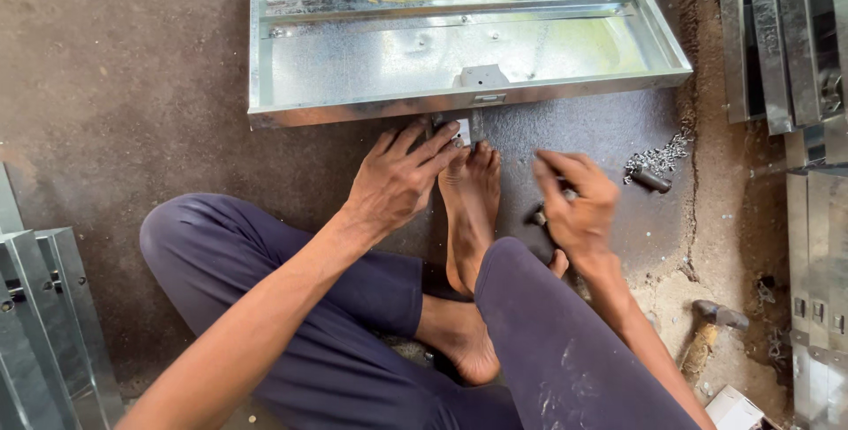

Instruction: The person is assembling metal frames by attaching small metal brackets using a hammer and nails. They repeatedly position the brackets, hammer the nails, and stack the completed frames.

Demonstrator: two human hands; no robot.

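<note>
I sit on the floor with bare feet in front of a shallow galvanised sheet-metal tray [353,112]. My left hand [402,178] reaches to the tray's near edge, and its fingertips pinch a small metal latch piece [463,130] against that edge. My right hand [574,200] hovers to the right of my foot, fingers curled around a small dark tool or part [539,215] that is mostly hidden and blurred. A metal bracket [481,77] stands riveted inside the tray just above the latch piece.
A pile of small metal chain links or screws [658,158] lies with a dark cylinder [652,181] on the floor to the right. A hammer [717,317] rests at lower right. Folded sheet-metal sections stand stacked at the right [777,41] and lower left [44,324].
</note>
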